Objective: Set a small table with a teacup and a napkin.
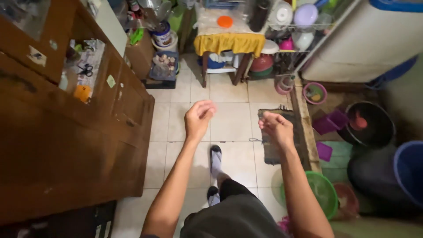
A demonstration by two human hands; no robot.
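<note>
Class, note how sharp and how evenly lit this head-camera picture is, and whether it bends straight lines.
Head view: left hand fingertips motion-blurred; right hand slightly soft; wooden cabinet and white appliance edges bow, wide-angle; tiled floor bright, lower right corner dim.

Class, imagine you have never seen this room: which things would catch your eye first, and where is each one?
First the two bare hands: left hand and right hand, both raised over the tiled floor with nothing in their grip. Next the big brown cabinet filling the left side. Then the colours: a yellow cloth on the small table at the top, a green basin low on the right, and a blue tub at the right edge.
</note>
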